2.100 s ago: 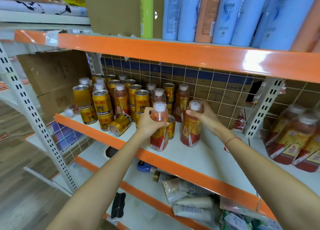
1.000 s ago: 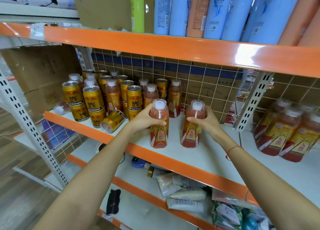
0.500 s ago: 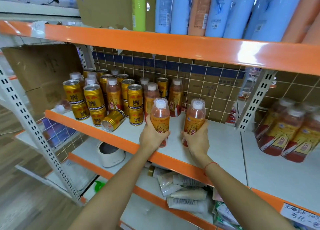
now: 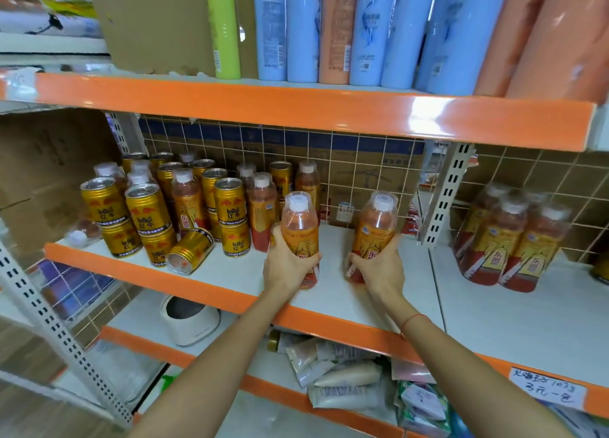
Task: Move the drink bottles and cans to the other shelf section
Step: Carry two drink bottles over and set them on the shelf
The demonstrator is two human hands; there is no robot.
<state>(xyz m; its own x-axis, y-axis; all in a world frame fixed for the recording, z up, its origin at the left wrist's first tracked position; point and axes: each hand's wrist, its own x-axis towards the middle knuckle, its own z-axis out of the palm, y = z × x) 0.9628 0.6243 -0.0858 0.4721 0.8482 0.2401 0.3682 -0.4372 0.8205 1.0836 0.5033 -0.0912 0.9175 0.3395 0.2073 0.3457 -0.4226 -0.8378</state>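
My left hand [image 4: 287, 266] grips the lower part of an orange drink bottle [image 4: 299, 222] with a white cap. My right hand [image 4: 379, 267] grips a second bottle of the same kind [image 4: 377, 223], tilted slightly right. Both bottles are at the front of the white middle shelf [image 4: 333, 292]. To the left stand gold cans [image 4: 146, 212] stacked two high and more orange bottles [image 4: 188, 203]; one gold can [image 4: 189, 251] lies on its side. In the right shelf section [image 4: 514, 319] stand several matching bottles [image 4: 509, 240].
A perforated white upright [image 4: 443, 195] divides the two sections. The orange-edged shelf above [image 4: 296, 108] carries tall blue and orange bottles [image 4: 333, 29]. A white container [image 4: 190, 319] and packets [image 4: 333, 371] lie on the lower shelf. A handwritten price label [image 4: 547, 385] is at the lower right.
Both hands slid from the bottles' necks down to their lower bodies and drew the bottles toward the shelf front. The right bottle now sits further right, apart from the left one.
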